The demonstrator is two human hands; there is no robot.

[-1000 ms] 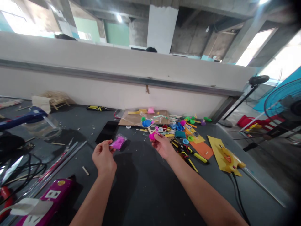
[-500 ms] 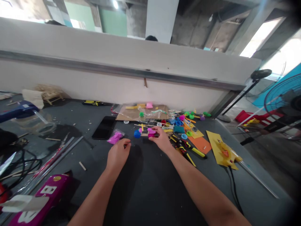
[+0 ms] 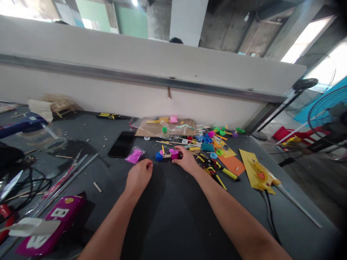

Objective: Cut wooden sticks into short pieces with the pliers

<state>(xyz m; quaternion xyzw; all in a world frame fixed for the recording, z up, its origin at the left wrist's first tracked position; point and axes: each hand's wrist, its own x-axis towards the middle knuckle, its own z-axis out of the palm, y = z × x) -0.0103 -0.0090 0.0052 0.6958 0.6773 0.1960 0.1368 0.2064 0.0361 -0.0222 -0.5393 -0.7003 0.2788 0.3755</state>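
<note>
My right hand (image 3: 187, 161) rests on the dark table with its fingers pinching a small stick assembly (image 3: 166, 155), which has a blue cap (image 3: 158, 156) at one end and a magenta cap (image 3: 175, 155) near my fingertips. My left hand (image 3: 139, 177) lies curled and holds nothing visible. Just beyond its fingers sits a clear bag of pink material (image 3: 135, 156), not touching it. A black phone (image 3: 121, 144) lies further left.
Coloured caps, sticks and a teal piece crowd the table beyond my right hand, beside a cardboard sheet (image 3: 162, 129). Yellow-handled tools (image 3: 221, 172), orange card (image 3: 229, 164) and yellow card (image 3: 256, 169) lie to the right. Metal rods, cables and a magenta object (image 3: 51, 225) lie left.
My right hand has lowered the stick assembly from the air onto the table. My left hand has moved right, and the pink bag now lies on the table apart from it.
</note>
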